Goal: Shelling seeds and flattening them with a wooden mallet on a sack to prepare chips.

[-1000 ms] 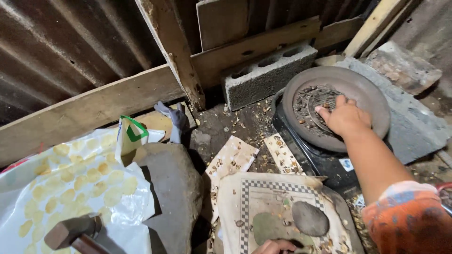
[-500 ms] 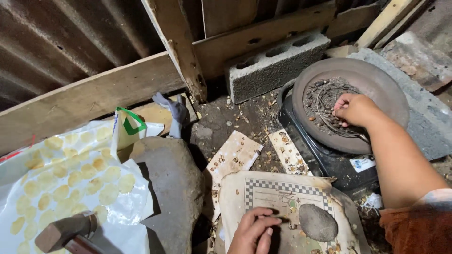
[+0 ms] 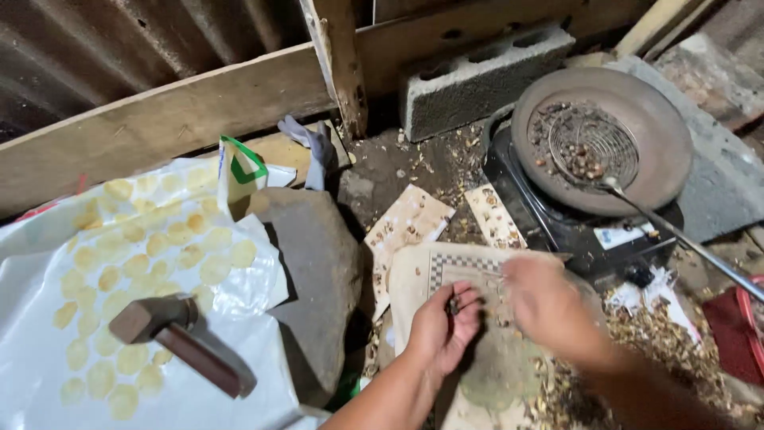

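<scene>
The left hand (image 3: 442, 328) is pinching a small dark nut (image 3: 454, 305) between curled fingers, over the checkered board (image 3: 454, 267) lying on the ground. The right hand (image 3: 549, 306) is hovering blurred just beside it; I cannot tell its grip. A wire scoop (image 3: 593, 147) is resting in the round pan (image 3: 660, 127).

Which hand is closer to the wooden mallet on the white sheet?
Left. The left hand is apart from the mallet, to its right; the blurred right hand lies farther right.
</scene>
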